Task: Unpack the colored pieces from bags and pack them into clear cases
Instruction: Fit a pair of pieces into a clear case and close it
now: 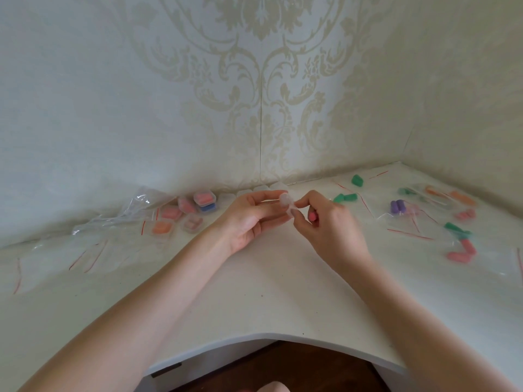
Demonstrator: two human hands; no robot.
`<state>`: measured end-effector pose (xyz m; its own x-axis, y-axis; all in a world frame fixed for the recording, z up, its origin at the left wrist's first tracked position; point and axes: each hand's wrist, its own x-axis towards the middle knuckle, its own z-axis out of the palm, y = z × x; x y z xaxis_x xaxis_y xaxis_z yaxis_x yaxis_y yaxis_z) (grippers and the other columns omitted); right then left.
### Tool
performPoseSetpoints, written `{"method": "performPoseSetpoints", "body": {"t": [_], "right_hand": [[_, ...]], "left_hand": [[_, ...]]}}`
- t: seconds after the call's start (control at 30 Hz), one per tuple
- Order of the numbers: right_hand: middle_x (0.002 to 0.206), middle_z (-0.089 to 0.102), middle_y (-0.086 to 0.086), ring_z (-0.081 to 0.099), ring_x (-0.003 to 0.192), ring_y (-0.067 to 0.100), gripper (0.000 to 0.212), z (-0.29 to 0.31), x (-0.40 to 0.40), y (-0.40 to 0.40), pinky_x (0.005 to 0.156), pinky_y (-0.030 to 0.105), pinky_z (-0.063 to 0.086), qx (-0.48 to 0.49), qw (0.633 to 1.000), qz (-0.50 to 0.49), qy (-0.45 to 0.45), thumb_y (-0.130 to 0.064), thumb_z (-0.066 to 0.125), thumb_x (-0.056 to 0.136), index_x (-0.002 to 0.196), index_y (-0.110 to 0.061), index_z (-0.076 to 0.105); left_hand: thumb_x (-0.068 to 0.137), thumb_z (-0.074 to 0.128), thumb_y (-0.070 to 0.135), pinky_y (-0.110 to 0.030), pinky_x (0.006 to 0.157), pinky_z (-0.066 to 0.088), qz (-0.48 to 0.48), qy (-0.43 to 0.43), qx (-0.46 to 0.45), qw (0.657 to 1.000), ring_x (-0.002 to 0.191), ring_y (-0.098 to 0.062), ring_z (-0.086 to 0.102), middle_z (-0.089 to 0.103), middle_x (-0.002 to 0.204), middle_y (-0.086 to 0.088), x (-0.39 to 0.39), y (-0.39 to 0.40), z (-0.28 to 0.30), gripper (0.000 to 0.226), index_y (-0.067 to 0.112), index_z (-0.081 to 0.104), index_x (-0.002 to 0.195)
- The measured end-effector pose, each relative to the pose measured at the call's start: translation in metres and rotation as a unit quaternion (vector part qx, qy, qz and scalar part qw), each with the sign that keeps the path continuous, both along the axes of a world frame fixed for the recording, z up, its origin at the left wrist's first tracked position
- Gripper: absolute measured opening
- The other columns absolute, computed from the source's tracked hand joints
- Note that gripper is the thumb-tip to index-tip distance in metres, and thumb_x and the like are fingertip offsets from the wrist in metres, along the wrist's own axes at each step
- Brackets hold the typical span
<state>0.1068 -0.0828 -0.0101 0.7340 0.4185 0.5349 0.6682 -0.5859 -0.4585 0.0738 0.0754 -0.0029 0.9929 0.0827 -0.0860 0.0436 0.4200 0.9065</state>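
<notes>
Clear case (286, 204) mid-desk (254, 292), held above surface between both hands. Left hand (249, 222) pinches its hinge side; right hand (325, 222) fingers pinch its edge, pink piece (312, 215) tucked in palm. Case light, stiff, slick: grip edges. Pieces look soft, squashy. Filled cases (195, 207) at 10 o'clock, bagged pieces (452, 219) at 2 o'clock.

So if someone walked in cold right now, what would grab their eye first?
Probably the two hands meeting at the table's middle: the left hand and right hand both pinch a small clear case. Then the color: filled cases piled at left, loose bagged pieces scattered at right.
</notes>
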Motion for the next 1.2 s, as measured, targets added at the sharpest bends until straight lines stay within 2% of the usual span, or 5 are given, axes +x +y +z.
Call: {"method": "performPoseSetpoints", "body": {"t": [0.2, 0.43, 0.7, 0.9, 1.2], "right_hand": [[0.049, 0.037, -0.009, 0.040, 0.047, 0.010, 0.014, 0.003, 0.017, -0.012, 0.049, 0.028, 0.029, 0.115, 0.992, -0.057, 0.017, -0.007, 0.054, 0.087, 0.093, -0.013, 0.066], [0.053, 0.041, -0.005, 0.038, 0.048, 0.007, 0.017, 0.002, 0.021, -0.010, 0.049, 0.021, 0.028, 0.188, 0.979, -0.035, 0.067, -0.012, 0.045, 0.096, 0.092, -0.015, 0.061], [0.077, 0.052, 0.002, 0.038, 0.058, 0.009, 0.021, 0.011, 0.023, -0.006, 0.054, 0.022, 0.033, 0.427, 0.826, 0.094, 0.355, 0.001, 0.034, 0.097, 0.098, -0.015, 0.046], [0.086, 0.073, -0.004, 0.061, 0.068, 0.005, 0.007, 0.009, 0.018, -0.005, 0.058, 0.017, 0.044, 0.353, 0.874, 0.125, 0.311, -0.006, 0.058, 0.092, 0.098, -0.009, 0.056], [0.070, 0.065, -0.006, 0.054, 0.059, -0.001, 0.015, 0.010, 0.012, -0.005, 0.059, 0.011, 0.045, 0.254, 0.925, 0.125, 0.255, -0.003, 0.071, 0.081, 0.095, -0.009, 0.072]], "left_hand": [[0.082, 0.064, -0.003, -0.025, 0.073, 0.057, -0.061, 0.006, 0.078, 0.995, 0.090, -0.026, 0.070, 0.069, 0.101, -0.012, -0.008, -0.012, -0.003, 0.030, -0.002, 0.061, 0.112], [0.081, 0.058, 0.001, -0.030, 0.086, 0.055, -0.212, 0.015, -0.019, 0.977, 0.109, -0.036, 0.062, 0.064, 0.117, -0.019, -0.015, -0.011, 0.002, 0.037, -0.003, 0.057, 0.118], [0.072, 0.063, -0.005, -0.037, 0.082, 0.057, -0.003, -0.010, -0.132, 0.991, 0.095, -0.041, 0.067, 0.066, 0.108, -0.027, 0.000, -0.006, -0.005, 0.031, 0.012, 0.044, 0.090], [0.087, 0.057, -0.006, -0.033, 0.087, 0.055, -0.018, -0.019, -0.042, 0.999, 0.098, -0.031, 0.068, 0.064, 0.116, -0.020, -0.001, -0.010, -0.008, 0.022, 0.004, 0.060, 0.106], [0.088, 0.059, 0.002, -0.032, 0.092, 0.053, -0.043, -0.024, -0.031, 0.998, 0.097, -0.024, 0.068, 0.070, 0.104, -0.013, -0.003, -0.015, -0.006, 0.021, 0.007, 0.065, 0.108]]}}
